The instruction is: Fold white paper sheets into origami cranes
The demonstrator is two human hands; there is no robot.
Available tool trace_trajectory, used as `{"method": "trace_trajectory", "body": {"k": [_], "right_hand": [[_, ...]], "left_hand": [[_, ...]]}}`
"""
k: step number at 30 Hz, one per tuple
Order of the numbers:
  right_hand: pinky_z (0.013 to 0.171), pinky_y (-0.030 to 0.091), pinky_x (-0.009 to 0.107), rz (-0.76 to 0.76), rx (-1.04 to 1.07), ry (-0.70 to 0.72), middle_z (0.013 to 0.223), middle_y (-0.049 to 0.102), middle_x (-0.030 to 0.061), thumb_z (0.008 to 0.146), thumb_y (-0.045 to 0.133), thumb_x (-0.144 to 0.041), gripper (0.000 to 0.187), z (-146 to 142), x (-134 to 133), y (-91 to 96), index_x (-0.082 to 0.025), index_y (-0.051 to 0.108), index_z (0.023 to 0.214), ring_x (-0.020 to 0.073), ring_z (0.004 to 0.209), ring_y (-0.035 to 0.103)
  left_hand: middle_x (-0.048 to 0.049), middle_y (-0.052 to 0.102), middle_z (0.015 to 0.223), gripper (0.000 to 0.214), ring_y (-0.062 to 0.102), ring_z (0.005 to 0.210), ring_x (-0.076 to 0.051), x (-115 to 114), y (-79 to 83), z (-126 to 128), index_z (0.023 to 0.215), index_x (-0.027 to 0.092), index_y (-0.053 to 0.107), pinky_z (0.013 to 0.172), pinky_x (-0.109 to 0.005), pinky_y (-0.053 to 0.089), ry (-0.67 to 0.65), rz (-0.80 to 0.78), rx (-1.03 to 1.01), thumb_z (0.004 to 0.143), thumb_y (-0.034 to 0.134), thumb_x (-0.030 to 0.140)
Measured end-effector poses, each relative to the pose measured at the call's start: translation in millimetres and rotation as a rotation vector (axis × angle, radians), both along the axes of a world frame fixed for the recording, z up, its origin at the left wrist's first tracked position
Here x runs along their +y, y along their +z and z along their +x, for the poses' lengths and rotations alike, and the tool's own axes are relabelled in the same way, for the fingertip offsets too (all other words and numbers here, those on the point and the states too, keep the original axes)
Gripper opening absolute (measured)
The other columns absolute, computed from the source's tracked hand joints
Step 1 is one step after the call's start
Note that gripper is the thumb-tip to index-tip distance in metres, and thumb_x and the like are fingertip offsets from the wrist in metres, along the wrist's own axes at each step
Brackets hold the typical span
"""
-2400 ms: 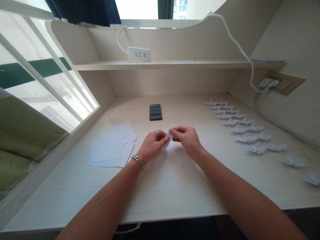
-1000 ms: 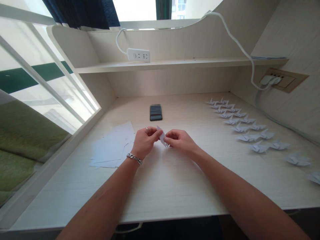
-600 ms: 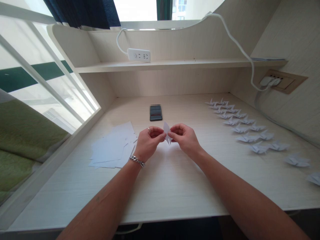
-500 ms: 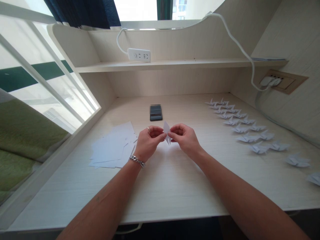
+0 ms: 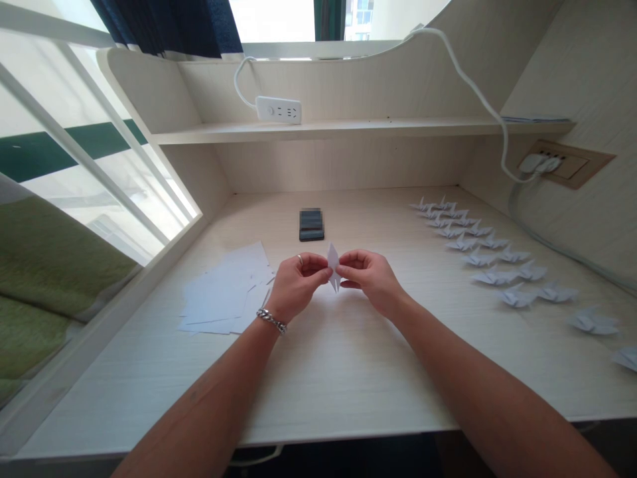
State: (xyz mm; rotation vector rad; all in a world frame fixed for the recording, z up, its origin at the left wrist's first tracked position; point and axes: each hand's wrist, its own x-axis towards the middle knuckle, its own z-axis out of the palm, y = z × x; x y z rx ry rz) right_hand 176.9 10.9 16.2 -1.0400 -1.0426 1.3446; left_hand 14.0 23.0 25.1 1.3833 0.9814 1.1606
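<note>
A small folded piece of white paper (image 5: pixel 333 263) stands upright between my two hands, just above the desk (image 5: pixel 338 358). My left hand (image 5: pixel 296 285), with a ring and a metal bracelet, pinches its left side. From the right, my right hand (image 5: pixel 371 279) pinches the other side with thumb and fingers closed. A loose pile of white paper sheets (image 5: pixel 226 289) lies on the desk just left of my left hand.
Several folded paper cranes (image 5: pixel 490 259) sit in rows along the right side of the desk. A dark phone (image 5: pixel 311 224) lies further back at centre. A white power strip (image 5: pixel 279 109) rests on the shelf, its cable running to a wall socket (image 5: pixel 540 162).
The folded paper was turned from lying tilted between my fingers to standing upright with a point up. Both hands stay pinched on it and have barely shifted.
</note>
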Motion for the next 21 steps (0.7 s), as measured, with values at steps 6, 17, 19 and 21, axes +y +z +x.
{"method": "trace_trajectory", "body": {"k": [6,17,19,21], "right_hand": [[0.065,0.054,0.029,0.001,-0.033,0.093,0.076,0.070,0.0018,0.060,0.081,-0.028,0.024,5.9,0.4,1.6,-0.017,0.070,0.078,0.0153,0.070,0.067],[0.069,0.057,0.034,0.015,0.120,0.166,0.069,0.071,0.0019,0.060,0.080,-0.021,0.016,6.6,1.3,-1.8,-0.018,0.073,0.073,0.0167,0.066,0.068],[0.070,0.057,0.035,0.019,0.121,0.173,0.068,0.071,0.0016,0.060,0.079,-0.018,0.014,7.1,1.0,-1.2,-0.017,0.073,0.072,0.0165,0.067,0.067],[0.072,0.058,0.037,0.019,0.108,0.181,0.068,0.070,0.0025,0.062,0.076,-0.019,0.011,7.2,0.0,0.8,-0.016,0.073,0.073,0.0180,0.068,0.068]], "left_hand": [[-0.0061,0.072,0.076,0.024,0.064,0.068,-0.014,0.9,1.2,-3.0,0.081,0.010,0.070,0.067,-0.027,0.053,-0.063,-0.013,0.026,0.064,0.079,0.024],[-0.0022,0.069,0.069,0.013,0.064,0.066,-0.014,-2.1,5.3,-2.0,0.074,0.013,0.071,0.068,-0.029,0.056,-0.104,-0.072,-0.074,0.066,0.076,0.020],[-0.0020,0.069,0.068,0.009,0.064,0.066,-0.013,-2.8,5.9,-1.5,0.072,0.013,0.071,0.067,-0.027,0.056,-0.116,-0.063,-0.073,0.067,0.074,0.019],[-0.0024,0.070,0.068,0.007,0.064,0.066,-0.013,-3.3,6.1,-1.5,0.072,0.013,0.071,0.067,-0.026,0.055,-0.119,-0.044,-0.053,0.067,0.073,0.017]]}}
